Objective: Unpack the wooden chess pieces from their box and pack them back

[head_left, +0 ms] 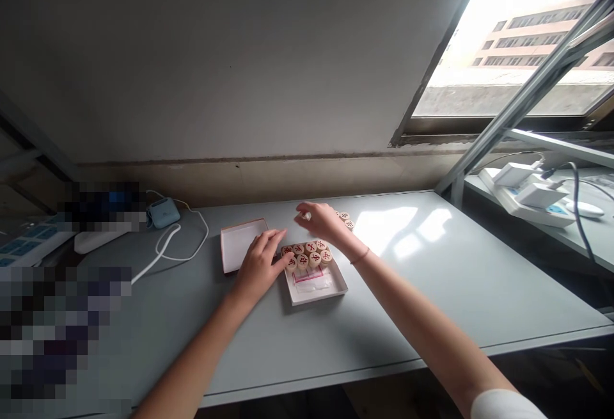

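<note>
A shallow white box (319, 286) lies in front of me, its far half holding two rows of round wooden Chinese chess pieces (302, 261) with red characters. My left hand (263, 259) is open at the box's left side, its thumb by the nearest-left piece. Above the far edge of the box, my right hand (319, 219) is closed, thumb and fingers curled together. Something small and pale shows between them, too small to make out. Beyond my right wrist, several more chess pieces (348, 224) lie on the table, partly hidden by the hand.
The box lid (237, 244) lies left of the box, inner side up. Farther left are a light-blue case (164, 213), a white cable (206, 233) and a power strip (33, 240). A metal post (503, 96) and white chargers (540, 194) stand at right, below the window.
</note>
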`<state>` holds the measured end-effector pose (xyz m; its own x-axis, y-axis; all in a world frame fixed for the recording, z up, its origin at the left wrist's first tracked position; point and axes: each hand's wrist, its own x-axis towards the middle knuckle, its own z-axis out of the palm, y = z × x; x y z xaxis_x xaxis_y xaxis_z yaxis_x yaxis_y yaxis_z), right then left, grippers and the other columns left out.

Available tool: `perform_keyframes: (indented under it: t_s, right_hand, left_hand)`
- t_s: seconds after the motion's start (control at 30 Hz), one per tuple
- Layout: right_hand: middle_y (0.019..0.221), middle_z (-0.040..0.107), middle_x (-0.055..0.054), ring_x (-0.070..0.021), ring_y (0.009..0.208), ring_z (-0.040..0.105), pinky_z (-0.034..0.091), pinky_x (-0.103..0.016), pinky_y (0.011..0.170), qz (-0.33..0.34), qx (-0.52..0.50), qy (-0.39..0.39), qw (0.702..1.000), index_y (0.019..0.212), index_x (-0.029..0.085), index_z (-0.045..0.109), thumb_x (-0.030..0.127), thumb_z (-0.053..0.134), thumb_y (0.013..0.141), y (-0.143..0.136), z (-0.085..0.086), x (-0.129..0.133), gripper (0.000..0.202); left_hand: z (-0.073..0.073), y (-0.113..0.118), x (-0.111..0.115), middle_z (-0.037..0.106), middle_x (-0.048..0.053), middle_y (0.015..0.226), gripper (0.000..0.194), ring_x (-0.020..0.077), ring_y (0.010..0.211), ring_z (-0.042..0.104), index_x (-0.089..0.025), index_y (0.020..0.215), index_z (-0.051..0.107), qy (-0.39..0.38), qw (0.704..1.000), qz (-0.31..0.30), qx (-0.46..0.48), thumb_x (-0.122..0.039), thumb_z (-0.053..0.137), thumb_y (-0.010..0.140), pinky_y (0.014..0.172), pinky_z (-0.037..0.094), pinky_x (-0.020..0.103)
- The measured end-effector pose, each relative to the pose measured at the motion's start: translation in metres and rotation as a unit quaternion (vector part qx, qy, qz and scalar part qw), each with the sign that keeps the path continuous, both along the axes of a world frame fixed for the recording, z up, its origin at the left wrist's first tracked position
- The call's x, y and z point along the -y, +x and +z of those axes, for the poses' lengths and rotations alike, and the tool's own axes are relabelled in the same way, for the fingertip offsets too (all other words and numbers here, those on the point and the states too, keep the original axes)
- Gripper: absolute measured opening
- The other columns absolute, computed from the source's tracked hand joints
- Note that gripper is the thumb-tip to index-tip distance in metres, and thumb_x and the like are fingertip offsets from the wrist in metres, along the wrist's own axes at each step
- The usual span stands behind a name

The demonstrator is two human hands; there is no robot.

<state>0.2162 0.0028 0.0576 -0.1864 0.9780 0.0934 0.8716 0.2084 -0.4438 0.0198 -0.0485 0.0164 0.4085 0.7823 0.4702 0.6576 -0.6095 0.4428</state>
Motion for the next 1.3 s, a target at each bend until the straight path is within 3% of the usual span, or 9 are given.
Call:
perform_keyframes:
  t_s: [0.1, 0.17, 0.37, 0.5, 0.67, 0.87, 1.0, 1.13, 1.3]
  right_hand:
    - [0.101, 0.07, -0.006, -0.0166, 0.08, 0.068, 0.053, -0.027, 0.068, 0.113, -0.263, -0.041, 0.957, 0.107, 0.021, 0.063, 0.042, 0.058, 0.086, -0.009, 0.002, 0.034, 0.03]
    - [0.097, 0.071, -0.006, -0.0165, 0.08, 0.068, 0.054, -0.026, 0.066, 0.127, -0.361, -0.075, 0.921, 0.102, 0.02, 0.064, 0.045, 0.062, 0.083, -0.011, -0.001, 0.052, 0.031]
    - [0.095, 0.069, -0.008, -0.0144, 0.07, 0.066, 0.055, -0.025, 0.057, 0.055, -0.467, -0.092, 0.878, 0.099, 0.018, 0.062, 0.048, 0.069, 0.075, 0.006, -0.013, 0.063, 0.039]
    - [0.097, 0.068, -0.009, -0.0128, 0.065, 0.064, 0.055, -0.026, 0.056, 0.015, -0.486, -0.082, 0.87, 0.091, 0.017, 0.063, 0.05, 0.071, 0.073, 0.019, -0.016, 0.062, 0.039]
    - [0.097, 0.065, -0.007, -0.0119, 0.067, 0.062, 0.055, -0.026, 0.058, 0.041, -0.459, -0.104, 0.881, 0.093, 0.017, 0.063, 0.044, 0.069, 0.077, 0.017, -0.017, 0.071, 0.032]
    - [0.105, 0.057, -0.007, -0.0115, 0.074, 0.06, 0.056, -0.026, 0.063, 0.103, -0.355, -0.03, 0.929, 0.097, 0.019, 0.064, 0.026, 0.058, 0.083, 0.011, -0.024, 0.087, 0.017]
    - [0.09, 0.062, -0.004, -0.0126, 0.071, 0.058, 0.052, -0.027, 0.063, 0.132, -0.194, 0.037, 0.971, 0.098, 0.021, 0.063, 0.014, 0.056, 0.082, 0.003, -0.035, 0.099, 0.019]
    - [0.085, 0.065, -0.004, -0.0161, 0.08, 0.06, 0.048, -0.028, 0.07, 0.169, -0.078, 0.088, 0.979, 0.08, 0.02, 0.062, 0.014, 0.057, 0.085, -0.006, -0.043, 0.102, 0.01]
    - [0.102, 0.065, -0.006, -0.0163, 0.079, 0.061, 0.043, -0.026, 0.063, 0.155, -0.011, 0.082, 0.984, 0.095, 0.023, 0.064, 0.02, 0.064, 0.082, -0.001, -0.039, 0.1, 0.013]
  left_hand:
    - [0.0, 0.006, 0.005, 0.055, 0.006, 0.126, 0.045, 0.0214, 0.115, 0.057, -0.031, 0.137, 0.042, -0.001, 0.998, 0.004, 0.055, -0.036, 0.05, 0.094, 0.097, 0.048, 0.035]
    - [0.002, 0.01, 0.01, 0.059, 0.005, 0.119, 0.039, 0.0195, 0.108, 0.061, -0.031, 0.133, 0.046, -0.004, 0.997, -0.014, 0.082, -0.032, 0.05, 0.094, 0.092, 0.05, 0.032]
    - [0.01, 0.008, 0.02, 0.061, 0.004, 0.104, 0.012, 0.0155, 0.09, 0.064, -0.023, 0.097, 0.061, -0.057, 0.992, -0.048, 0.103, -0.021, 0.056, 0.087, 0.084, 0.053, 0.03]
    - [0.013, 0.001, 0.02, 0.062, 0.002, 0.1, 0.004, 0.012, 0.08, 0.062, -0.021, 0.082, 0.06, -0.113, 0.983, -0.142, 0.041, -0.018, 0.059, 0.084, 0.078, 0.051, 0.026]
    - [0.012, -0.001, 0.016, 0.069, 0.0, 0.092, 0.005, 0.0173, 0.089, 0.06, -0.022, 0.078, 0.063, -0.081, 0.977, -0.187, -0.064, -0.02, 0.068, 0.078, 0.08, 0.048, 0.03]
    - [0.009, -0.002, 0.016, 0.068, 0.001, 0.097, 0.004, 0.0183, 0.091, 0.057, -0.022, 0.076, 0.066, -0.04, 0.984, -0.158, -0.067, -0.022, 0.065, 0.08, 0.082, 0.047, 0.033]
    - [0.007, -0.004, 0.011, 0.066, 0.003, 0.093, 0.009, 0.0184, 0.087, 0.056, -0.021, 0.084, 0.066, -0.026, 0.994, -0.097, -0.035, -0.022, 0.057, 0.086, 0.081, 0.047, 0.034]
    - [0.001, -0.007, 0.003, 0.065, 0.003, 0.09, 0.014, 0.0187, 0.086, 0.055, -0.02, 0.088, 0.066, -0.018, 0.999, -0.045, -0.023, -0.019, 0.051, 0.089, 0.081, 0.047, 0.034]
    - [-0.003, -0.009, 0.0, 0.065, 0.003, 0.09, 0.014, 0.0184, 0.087, 0.056, -0.021, 0.089, 0.066, -0.021, 0.999, -0.04, -0.015, -0.018, 0.052, 0.088, 0.082, 0.048, 0.033]
